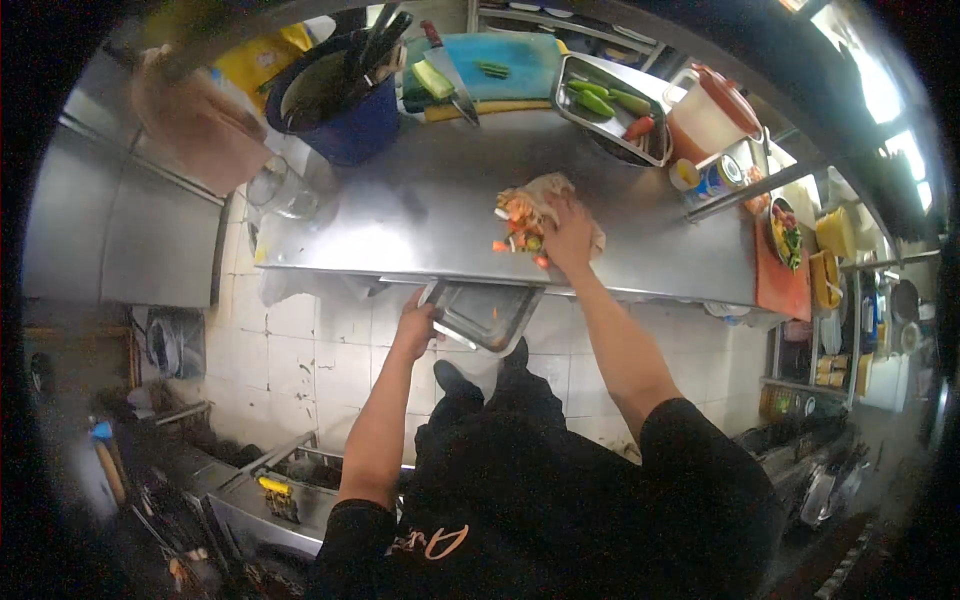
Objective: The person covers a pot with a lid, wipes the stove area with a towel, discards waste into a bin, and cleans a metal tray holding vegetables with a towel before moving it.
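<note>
My right hand (568,235) presses a beige cloth (545,192) flat on the steel counter (420,215), right behind a small heap of chopped vegetable scraps (518,228), orange, red and green. My left hand (415,325) grips the left rim of a rectangular metal tray (485,313), which hangs tilted just below the counter's front edge, beneath the scraps. The tray looks empty inside.
At the back stand a blue bucket of utensils (340,100), a blue cutting board with a knife (490,65), a steel pan of peppers and cucumbers (615,105), and a white tub with an orange lid (712,110). An orange board (780,275) lies at the right. My black shoes (455,380) are on white floor tiles.
</note>
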Demonstrator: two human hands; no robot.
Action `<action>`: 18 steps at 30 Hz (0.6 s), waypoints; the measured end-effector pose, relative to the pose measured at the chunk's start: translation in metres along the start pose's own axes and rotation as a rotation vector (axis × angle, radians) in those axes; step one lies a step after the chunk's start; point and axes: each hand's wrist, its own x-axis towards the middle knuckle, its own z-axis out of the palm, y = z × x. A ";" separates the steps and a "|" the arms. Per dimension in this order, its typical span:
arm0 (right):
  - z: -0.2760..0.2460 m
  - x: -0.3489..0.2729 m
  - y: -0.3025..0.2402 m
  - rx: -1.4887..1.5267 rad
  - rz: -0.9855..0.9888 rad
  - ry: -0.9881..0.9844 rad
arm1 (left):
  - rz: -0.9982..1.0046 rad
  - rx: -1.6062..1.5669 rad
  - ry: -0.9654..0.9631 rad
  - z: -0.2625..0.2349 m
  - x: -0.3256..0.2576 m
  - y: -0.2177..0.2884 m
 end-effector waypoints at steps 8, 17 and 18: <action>-0.005 -0.045 -0.043 0.324 -0.121 -0.152 | 0.003 -0.038 0.033 -0.009 0.004 -0.009; -0.007 0.089 -0.013 0.180 -0.050 -0.186 | 0.116 -0.017 -0.008 0.001 -0.026 -0.014; 0.008 0.086 -0.006 0.079 -0.260 -0.081 | 0.102 -0.044 -0.001 0.002 -0.025 -0.014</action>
